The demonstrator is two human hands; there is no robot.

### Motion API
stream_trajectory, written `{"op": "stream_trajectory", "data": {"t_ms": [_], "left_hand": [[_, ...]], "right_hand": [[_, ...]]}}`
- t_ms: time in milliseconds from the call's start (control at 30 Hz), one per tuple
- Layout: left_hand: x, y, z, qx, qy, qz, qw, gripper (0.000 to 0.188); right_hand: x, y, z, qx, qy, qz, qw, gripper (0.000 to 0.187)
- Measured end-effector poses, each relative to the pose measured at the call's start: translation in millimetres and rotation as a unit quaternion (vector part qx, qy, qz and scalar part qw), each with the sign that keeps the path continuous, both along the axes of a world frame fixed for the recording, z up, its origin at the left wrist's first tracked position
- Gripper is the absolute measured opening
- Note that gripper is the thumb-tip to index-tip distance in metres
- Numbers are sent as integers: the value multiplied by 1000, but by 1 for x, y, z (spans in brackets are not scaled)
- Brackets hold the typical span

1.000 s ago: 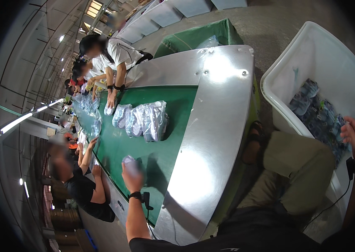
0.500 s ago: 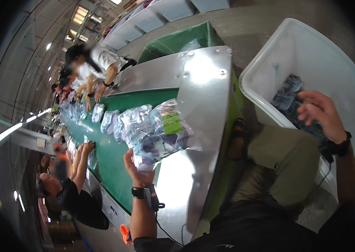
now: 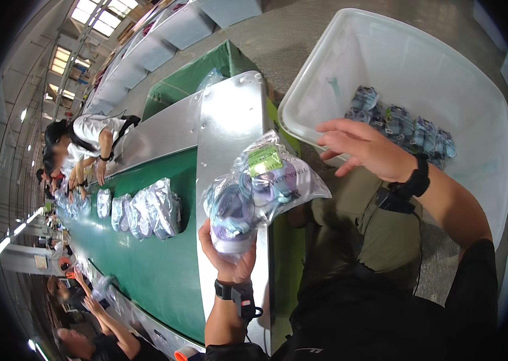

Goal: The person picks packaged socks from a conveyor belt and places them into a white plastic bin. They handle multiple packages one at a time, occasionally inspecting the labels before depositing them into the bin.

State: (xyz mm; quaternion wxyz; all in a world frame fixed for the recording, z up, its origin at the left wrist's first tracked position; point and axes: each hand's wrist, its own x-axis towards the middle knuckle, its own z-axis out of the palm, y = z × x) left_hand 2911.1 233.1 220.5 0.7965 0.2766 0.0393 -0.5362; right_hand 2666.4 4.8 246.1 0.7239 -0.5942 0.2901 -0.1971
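Clear plastic bag (image 3: 254, 195) raised in the left hand (image 3: 231, 260), above the right-hand metal edge of the counter (image 3: 140, 262) and partly overhanging it. Long axis slanted: lower end on the palm, upper end pointing up and away, toward the counter's far right corner. Loose flap of film sticks out rightward. Green label (image 3: 264, 161) near upper end, facing up. Contents look like lilac and light-blue footwear, though glare on the film makes that hard to confirm.

Left grip: fingers wrapped round the bag's lower end, carrying it. Right grip: fingers spread wide, holding nothing; right hand (image 3: 374, 150) apart from the bag, at the near rim of the white bin (image 3: 440, 66).

White bin stands just off the counter's right edge, rounded corners, open top. Inside: blue-grey packs (image 3: 399, 120) lined up along the bottom, partly hidden by the right hand.

Green container (image 3: 173, 93) beyond the counter's far edge, crumpled clear plastic (image 3: 212, 78) in it. Pale tubs (image 3: 128, 69) lined up further back.

On the counter's green surface, row of wrapped packs (image 3: 155, 207) near the far edge, running leftward from beside the metal end. Person in white top (image 3: 94, 129) leans in at the far edge.
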Motion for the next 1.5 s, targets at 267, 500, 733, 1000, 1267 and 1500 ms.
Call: {"op": "stream_trajectory", "data": {"t_ms": [267, 500, 733, 1000, 1267, 1500], "left_hand": [[-43, -2, -24, 77, -48, -95, 991, 64], [-18, 26, -43, 128, -129, -107, 978, 77], [-7, 31, -42, 73, -236, -363, 899, 83], [-62, -8, -15, 125, -145, -533, 824, 94], [-39, -38, -12, 117, -414, -278, 859, 49], [33, -11, -41, 252, -514, -81, 816, 30]], "right_hand": [[26, 65, -41, 153, -205, 14, 967, 46], [-2, 73, -38, -26, -66, 99, 993, 51], [-53, 20, -20, 91, -22, 114, 989, 78], [-70, 37, -6, -141, 36, 258, 955, 65], [-166, -64, -9, -146, 89, -105, 980, 53], [-242, -125, -121, 14, 116, -262, 958, 47]]}}
